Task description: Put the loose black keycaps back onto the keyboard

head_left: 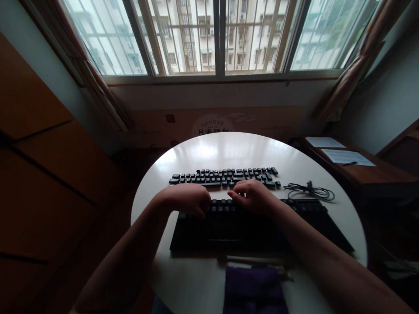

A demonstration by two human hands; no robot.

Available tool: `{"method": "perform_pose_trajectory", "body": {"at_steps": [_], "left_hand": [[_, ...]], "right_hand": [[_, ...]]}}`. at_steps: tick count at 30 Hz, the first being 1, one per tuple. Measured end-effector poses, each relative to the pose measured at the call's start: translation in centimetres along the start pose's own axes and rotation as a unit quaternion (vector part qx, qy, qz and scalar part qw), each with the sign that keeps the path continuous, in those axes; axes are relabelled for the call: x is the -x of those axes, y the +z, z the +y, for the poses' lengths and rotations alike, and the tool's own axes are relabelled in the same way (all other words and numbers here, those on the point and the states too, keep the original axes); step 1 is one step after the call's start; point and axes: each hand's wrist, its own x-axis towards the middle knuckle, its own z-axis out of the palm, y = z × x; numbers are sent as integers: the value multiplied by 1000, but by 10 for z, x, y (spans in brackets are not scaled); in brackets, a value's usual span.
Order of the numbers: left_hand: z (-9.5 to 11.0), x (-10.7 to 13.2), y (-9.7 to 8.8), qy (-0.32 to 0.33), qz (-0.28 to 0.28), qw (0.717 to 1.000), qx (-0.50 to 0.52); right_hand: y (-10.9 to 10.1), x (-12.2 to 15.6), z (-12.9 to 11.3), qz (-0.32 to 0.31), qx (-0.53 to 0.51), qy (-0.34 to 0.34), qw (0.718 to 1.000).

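Observation:
A black keyboard (242, 233) lies on the white round table, with only some keycaps (225, 209) seated along its top rows and the lower part bare. My left hand (191, 198) is over the keyboard's upper left, its fingers curled down; whatever is under the fingertips is hidden. Right of it, my right hand (253, 196) is closed above the upper middle of the keyboard, thumb toward the left hand. Nothing I can name shows in its fingers. Behind both hands, loose black keycaps (212, 179) stand laid out in keyboard order, partly covered by the right hand.
A coiled black cable (309, 190) rests on the table (225, 146) at the right. Near me are a folded purple cloth (253, 290) and a slim brush-like tool (252, 260). A brown side desk (389, 172) holds papers (348, 157) and a pen (350, 163).

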Motion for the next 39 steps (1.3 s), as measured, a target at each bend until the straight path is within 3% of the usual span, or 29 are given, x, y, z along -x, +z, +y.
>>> {"method": "perform_pose_trajectory", "body": {"at_steps": [5,9,24,29,31,33,36,39], "left_hand": [[-4,3,-4,25,-3,999,47],[-7,1,-2,8,16,999,52],[1,-6,6,-67,60,995,-44],[-7,-1,3,-15,68,997,13],[-15,2,0,17,123,990,72],[-24,1,-2,13,232,964,126],[-41,-5,-2,-36,419,896,143],[-59,-14,-2,-81,552,819,133]], "right_hand": [[1,0,0,4,2,-1,1000],[0,-1,-1,-2,7,-2,1000],[0,-1,-3,7,-5,2,1000],[1,0,-2,7,-4,2,1000],[0,0,-1,7,-1,-2,1000],[-1,0,0,6,8,-4,1000],[-4,0,-6,9,29,-23,999],[-5,1,-25,16,52,-87,995]]}}
